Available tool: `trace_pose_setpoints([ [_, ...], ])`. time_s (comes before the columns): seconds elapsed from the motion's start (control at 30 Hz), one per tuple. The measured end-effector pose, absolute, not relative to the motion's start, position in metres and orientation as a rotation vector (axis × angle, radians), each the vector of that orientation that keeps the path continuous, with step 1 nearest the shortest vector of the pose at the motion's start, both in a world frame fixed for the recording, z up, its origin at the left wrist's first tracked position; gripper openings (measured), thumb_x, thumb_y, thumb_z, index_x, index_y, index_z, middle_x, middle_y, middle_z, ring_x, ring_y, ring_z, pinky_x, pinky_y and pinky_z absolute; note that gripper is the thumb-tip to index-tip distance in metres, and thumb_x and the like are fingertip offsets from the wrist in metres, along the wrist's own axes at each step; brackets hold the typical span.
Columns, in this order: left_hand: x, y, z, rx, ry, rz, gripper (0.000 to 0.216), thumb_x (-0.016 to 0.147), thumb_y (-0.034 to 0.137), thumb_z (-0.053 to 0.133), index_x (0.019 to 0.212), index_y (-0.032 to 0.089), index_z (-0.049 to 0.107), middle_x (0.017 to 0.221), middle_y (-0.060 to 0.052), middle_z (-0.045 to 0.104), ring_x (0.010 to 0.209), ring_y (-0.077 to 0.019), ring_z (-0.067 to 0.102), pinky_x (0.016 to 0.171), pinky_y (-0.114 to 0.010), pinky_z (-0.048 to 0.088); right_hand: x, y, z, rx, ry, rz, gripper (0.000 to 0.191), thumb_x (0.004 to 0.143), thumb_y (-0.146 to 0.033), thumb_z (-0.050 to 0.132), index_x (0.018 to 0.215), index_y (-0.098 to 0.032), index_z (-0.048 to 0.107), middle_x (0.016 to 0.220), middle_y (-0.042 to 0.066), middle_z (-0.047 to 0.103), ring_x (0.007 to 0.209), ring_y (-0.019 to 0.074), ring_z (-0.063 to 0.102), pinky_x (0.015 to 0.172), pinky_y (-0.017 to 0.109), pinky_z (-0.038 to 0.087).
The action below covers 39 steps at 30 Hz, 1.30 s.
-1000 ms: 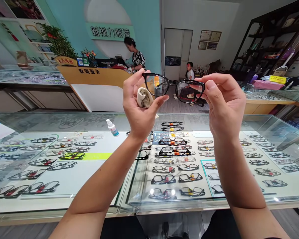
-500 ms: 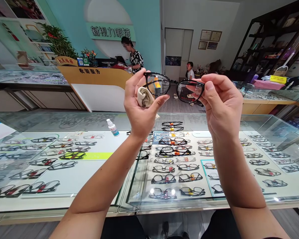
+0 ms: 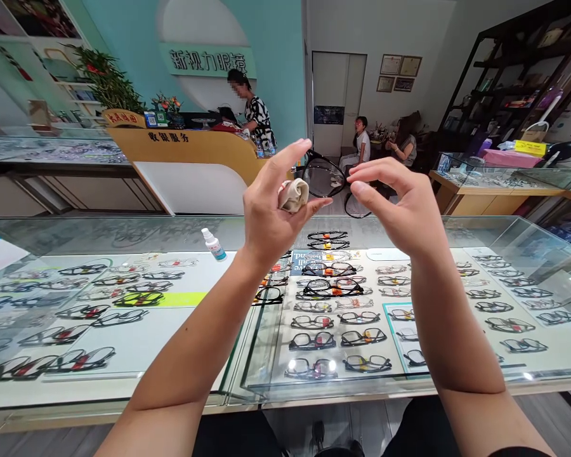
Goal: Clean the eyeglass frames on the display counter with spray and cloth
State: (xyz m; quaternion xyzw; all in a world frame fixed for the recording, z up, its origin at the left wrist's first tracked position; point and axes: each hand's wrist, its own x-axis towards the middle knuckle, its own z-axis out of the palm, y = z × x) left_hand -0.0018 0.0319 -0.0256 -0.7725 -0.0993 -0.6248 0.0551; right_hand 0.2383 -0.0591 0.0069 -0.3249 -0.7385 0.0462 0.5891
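Black-framed eyeglasses [image 3: 324, 176] are raised above the glass counter, tilted down to the right. My left hand [image 3: 273, 200] grips their left end between fingers and thumb, and a rolled beige cloth [image 3: 294, 194] is tucked in the same palm. Close to the middle of the frame is my right hand [image 3: 400, 200], its thumb and fingertips apart. The far lens shows partly below and behind those fingers; whether they touch the frame I cannot tell.
A white spray bottle [image 3: 214, 245] stands on the glass display counter [image 3: 247, 393], which holds rows of eyeglasses [image 3: 333, 287]. Behind it are a cashier desk [image 3: 185, 181] with a person [image 3: 259, 120] at it, and seated people [image 3: 361, 141] at the back.
My right hand has let go of the right end of the eyeglasses and moved left toward their middle. The eyeglasses have turned, their right end dropping. The cloth stays in my left hand.
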Motion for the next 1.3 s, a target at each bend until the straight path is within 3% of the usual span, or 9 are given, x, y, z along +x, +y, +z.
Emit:
trace_pose_setpoints([
  [0.1, -0.002, 0.028, -0.023, -2.369, -0.333, -1.869, 0.086, 0.091, 0.078, 0.085, 0.167, 0.048, 0.057, 0.168, -0.002, 0.068, 0.153, -0.038, 0.068, 0.116, -0.058, 0.067, 0.24, -0.057, 0.007, -0.761, -1.758, 0.126, 0.021, 0.104, -0.048, 0.082, 0.095, -0.03, 0.086, 0.116, 0.007, 0.085, 0.115, 0.0284, 0.078, 0.112, 0.054, 0.061],
  [0.27, 0.0, 0.024, -0.021, -2.378, -0.295, -1.871, 0.085, 0.088, 0.078, 0.09, 0.163, 0.047, 0.062, 0.155, -0.005, 0.078, 0.137, -0.035, 0.079, 0.107, -0.055, 0.072, 0.244, -0.051, 0.005, -0.76, -1.776, 0.211, 0.024, 0.102, -0.052, 0.084, 0.092, -0.03, 0.087, 0.119, 0.008, 0.085, 0.116, 0.0283, 0.078, 0.113, 0.054, 0.061],
  [0.5, 0.008, 0.019, -0.026, -2.639, -0.372, -1.965, 0.089, 0.096, 0.074, 0.084, 0.173, 0.047, 0.048, 0.154, -0.008, 0.078, 0.136, -0.0335, 0.081, 0.111, -0.051, 0.072, 0.245, -0.039, 0.0, -0.69, -1.779, 0.462, 0.035, 0.098, -0.064, 0.086, 0.093, -0.029, 0.088, 0.127, 0.008, 0.086, 0.121, 0.0284, 0.078, 0.111, 0.051, 0.061],
  [0.67, 0.013, 0.018, -0.025, -2.704, -0.414, -2.144, 0.091, 0.085, 0.076, 0.093, 0.164, 0.044, 0.059, 0.163, -0.008, 0.07, 0.138, -0.0368, 0.079, 0.094, -0.041, 0.075, 0.244, -0.043, 0.003, -0.727, -1.738, 0.682, 0.046, 0.092, -0.071, 0.09, 0.095, -0.025, 0.089, 0.095, 0.005, 0.085, 0.093, 0.0216, 0.074, 0.086, 0.037, 0.061],
  [0.9, 0.018, 0.006, -0.02, -2.807, -0.651, -2.357, 0.097, 0.072, 0.071, 0.105, 0.154, 0.036, 0.066, 0.138, -0.01, 0.079, 0.129, -0.0355, 0.08, 0.085, -0.035, 0.07, 0.241, -0.043, 0.002, -0.75, -1.671, 0.7, 0.05, 0.086, -0.072, 0.093, 0.093, -0.023, 0.092, 0.086, 0.004, 0.083, 0.082, 0.0195, 0.069, 0.075, 0.035, 0.057],
  [1.0, 0.017, 0.002, -0.019, -2.634, -0.78, -2.421, 0.079, 0.076, 0.065, 0.105, 0.139, 0.032, 0.072, 0.128, -0.009, 0.08, 0.111, -0.0251, 0.081, 0.085, -0.032, 0.065, 0.238, -0.036, -0.004, -0.748, -1.601, 0.597, 0.047, 0.088, -0.07, 0.093, 0.099, -0.024, 0.093, 0.092, 0.006, 0.086, 0.088, 0.022, 0.075, 0.081, 0.038, 0.062],
  [1.1, 0.019, -0.006, -0.018, -2.444, -0.929, -2.405, 0.048, 0.085, 0.063, 0.099, 0.105, 0.024, 0.079, 0.097, -0.004, 0.078, 0.086, -0.0174, 0.073, 0.075, -0.029, 0.058, 0.229, -0.031, -0.011, -0.757, -1.542, 0.379, 0.037, 0.095, -0.06, 0.089, 0.1, -0.024, 0.092, 0.108, 0.009, 0.089, 0.104, 0.0264, 0.081, 0.099, 0.046, 0.066],
  [1.17, 0.022, -0.013, -0.017, -2.5, -1.011, -2.341, 0.046, 0.088, 0.065, 0.096, 0.09, 0.022, 0.08, 0.082, -0.003, 0.073, 0.075, -0.0155, 0.065, 0.067, -0.029, 0.052, 0.22, -0.03, -0.016, -0.77, -1.536, 0.213, 0.028, 0.101, -0.052, 0.085, 0.099, -0.025, 0.091, 0.116, 0.01, 0.089, 0.113, 0.0284, 0.082, 0.11, 0.05, 0.064],
  [1.3, 0.026, -0.019, -0.016, -2.624, -1.125, -2.351, 0.05, 0.081, 0.068, 0.099, 0.089, 0.021, 0.086, 0.072, -0.001, 0.069, 0.065, -0.0137, 0.055, 0.058, -0.03, 0.042, 0.202, -0.032, -0.024, -0.796, -1.569, -0.027, 0.019, 0.107, -0.04, 0.076, 0.106, -0.026, 0.09, 0.125, 0.01, 0.088, 0.122, 0.029, 0.081, 0.116, 0.051, 0.062],
])
